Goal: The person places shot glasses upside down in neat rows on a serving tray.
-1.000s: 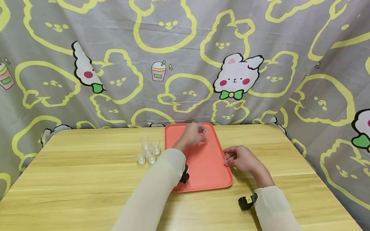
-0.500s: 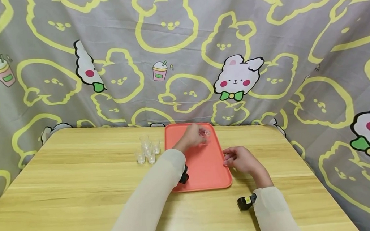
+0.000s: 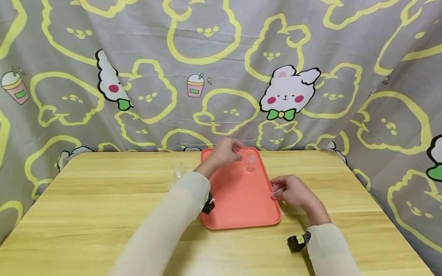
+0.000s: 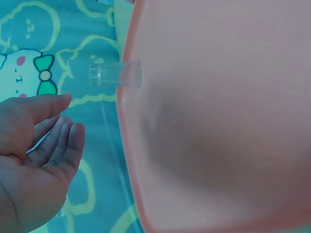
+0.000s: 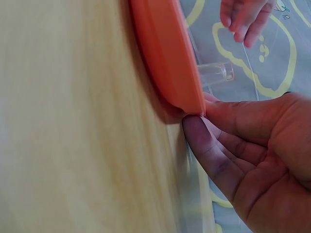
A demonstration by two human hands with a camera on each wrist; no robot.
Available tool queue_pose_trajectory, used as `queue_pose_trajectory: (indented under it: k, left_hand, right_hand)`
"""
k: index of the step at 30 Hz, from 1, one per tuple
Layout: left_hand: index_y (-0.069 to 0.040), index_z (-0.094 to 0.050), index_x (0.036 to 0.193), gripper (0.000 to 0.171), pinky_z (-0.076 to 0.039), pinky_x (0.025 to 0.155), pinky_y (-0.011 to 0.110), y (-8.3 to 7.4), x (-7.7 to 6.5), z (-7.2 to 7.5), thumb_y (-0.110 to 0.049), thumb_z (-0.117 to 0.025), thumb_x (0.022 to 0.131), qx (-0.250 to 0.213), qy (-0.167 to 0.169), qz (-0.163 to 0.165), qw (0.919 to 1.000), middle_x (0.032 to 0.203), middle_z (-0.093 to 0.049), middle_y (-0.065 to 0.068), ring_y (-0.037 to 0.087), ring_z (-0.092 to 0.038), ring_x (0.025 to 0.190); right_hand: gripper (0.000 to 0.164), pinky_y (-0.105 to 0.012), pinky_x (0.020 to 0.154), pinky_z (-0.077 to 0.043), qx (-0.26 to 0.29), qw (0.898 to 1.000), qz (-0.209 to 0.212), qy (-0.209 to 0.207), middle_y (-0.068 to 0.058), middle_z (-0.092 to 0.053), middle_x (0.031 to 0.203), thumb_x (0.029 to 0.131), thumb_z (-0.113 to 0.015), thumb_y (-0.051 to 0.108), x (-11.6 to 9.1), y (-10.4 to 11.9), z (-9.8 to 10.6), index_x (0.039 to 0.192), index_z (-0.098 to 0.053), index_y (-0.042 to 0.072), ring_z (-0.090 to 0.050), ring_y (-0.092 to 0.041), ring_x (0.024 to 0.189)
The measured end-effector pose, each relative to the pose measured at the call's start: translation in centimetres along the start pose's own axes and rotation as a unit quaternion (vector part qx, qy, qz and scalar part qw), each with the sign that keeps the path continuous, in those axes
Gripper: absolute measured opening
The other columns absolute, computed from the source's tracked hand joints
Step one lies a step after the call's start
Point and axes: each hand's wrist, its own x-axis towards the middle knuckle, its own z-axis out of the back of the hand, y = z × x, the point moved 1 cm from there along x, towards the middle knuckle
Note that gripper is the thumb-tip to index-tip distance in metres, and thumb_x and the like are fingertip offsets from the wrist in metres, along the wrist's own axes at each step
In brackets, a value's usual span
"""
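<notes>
A small clear shot glass (image 3: 251, 163) stands upside down on the far right part of the orange-red tray (image 3: 242, 205). In the left wrist view the glass (image 4: 115, 74) has its wide rim on the tray and its thick base away from it. My left hand (image 3: 225, 152) is over the tray's far end, to the left of the glass and apart from it, with loosely bent fingers and nothing in them. At the tray's right edge, my right hand (image 3: 293, 191) pinches the rim between thumb and fingers; the right wrist view shows this hand (image 5: 252, 150) at the rim.
More clear glasses (image 3: 178, 171) stand on the wooden table (image 3: 94, 217) left of the tray, partly hidden by the left sleeve. A patterned grey curtain (image 3: 216, 75) hangs behind the table's far edge. Each wrist wears a small black camera (image 3: 296, 243).
My left hand has let go of the glass and drawn back up and to the left, leaving it on the tray. My right hand stays at the tray's edge.
</notes>
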Motion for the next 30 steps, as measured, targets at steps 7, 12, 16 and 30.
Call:
queue_pose_trajectory:
  k: [7, 12, 16, 30]
  left_hand:
    - [-0.004, -0.070, 0.123, 0.033, -0.056, 0.091, 0.033, -0.2, -2.0, 1.7, -0.010, -0.077, 0.092, 0.052, 0.008, -0.033, 0.9981, 0.117, -0.069, 0.012, 0.024, -0.067, 0.106]
    - [-0.004, -0.070, 0.124, 0.033, -0.056, 0.090, 0.035, 0.2, -3.6, 2.9, -0.012, -0.076, 0.093, 0.080, 0.012, -0.052, 0.9953, 0.117, -0.069, 0.009, 0.023, -0.067, 0.104]
    - [-0.003, -0.070, 0.123, 0.032, -0.056, 0.089, 0.036, 0.6, -4.8, 3.8, -0.011, -0.076, 0.092, 0.108, 0.012, -0.075, 0.9912, 0.115, -0.070, 0.009, 0.024, -0.067, 0.103]
    - [-0.005, -0.071, 0.120, 0.032, -0.057, 0.080, 0.036, 4.0, -10.3, 7.7, -0.014, -0.077, 0.091, 0.177, -0.010, -0.133, 0.9752, 0.113, -0.071, 0.009, 0.024, -0.068, 0.096]
  right_hand:
    - [0.040, -0.033, 0.071, -0.058, 0.006, 1.000, 0.003, 0.001, -0.015, -0.068, 0.099, 0.091, -0.058, -0.015, -0.1, -0.1, 0.0, 0.131, -0.060, -0.014, -0.066, -0.021, 0.088]
    - [0.041, -0.034, 0.073, -0.059, 0.008, 1.000, 0.004, 0.003, -0.015, -0.067, 0.099, 0.090, -0.058, -0.016, -0.1, -0.2, -0.1, 0.131, -0.059, -0.014, -0.066, -0.022, 0.089]
    - [0.041, -0.033, 0.073, -0.059, 0.002, 1.000, 0.007, 0.005, -0.014, -0.067, 0.099, 0.090, -0.058, -0.015, -0.2, -0.1, -0.1, 0.130, -0.060, -0.014, -0.066, -0.022, 0.089]
    - [0.041, -0.034, 0.074, -0.060, 0.009, 1.000, 0.008, 0.008, -0.016, -0.067, 0.101, 0.090, -0.058, -0.016, -0.3, 0.1, 0.1, 0.132, -0.059, -0.015, -0.067, -0.022, 0.089]
